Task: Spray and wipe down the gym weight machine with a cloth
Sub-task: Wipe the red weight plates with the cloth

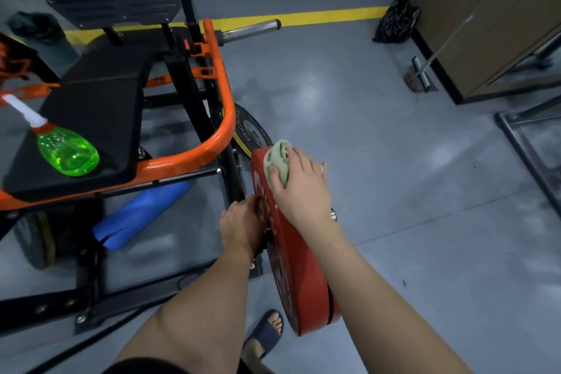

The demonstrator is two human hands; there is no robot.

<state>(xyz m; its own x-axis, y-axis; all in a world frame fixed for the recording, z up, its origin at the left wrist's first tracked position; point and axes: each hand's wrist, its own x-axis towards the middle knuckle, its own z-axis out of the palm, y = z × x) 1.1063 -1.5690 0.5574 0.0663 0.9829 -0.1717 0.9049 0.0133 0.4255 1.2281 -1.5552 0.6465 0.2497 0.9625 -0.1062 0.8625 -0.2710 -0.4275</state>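
Resting against the inner face of a red round weight plate (306,282) at lower centre, the left hand (241,222) hides its fingers; grip unclear. The right hand (300,188) clutches a pale-green cloth (277,158) on the plate's top rim. Mid-left, a translucent green spray bottle (68,150) lies on a black padded seat (91,100).

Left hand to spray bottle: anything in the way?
Yes. The orange frame tube runs along the seat edge between the left hand and the spray bottle lying on the black seat; reaching over it looks possible.
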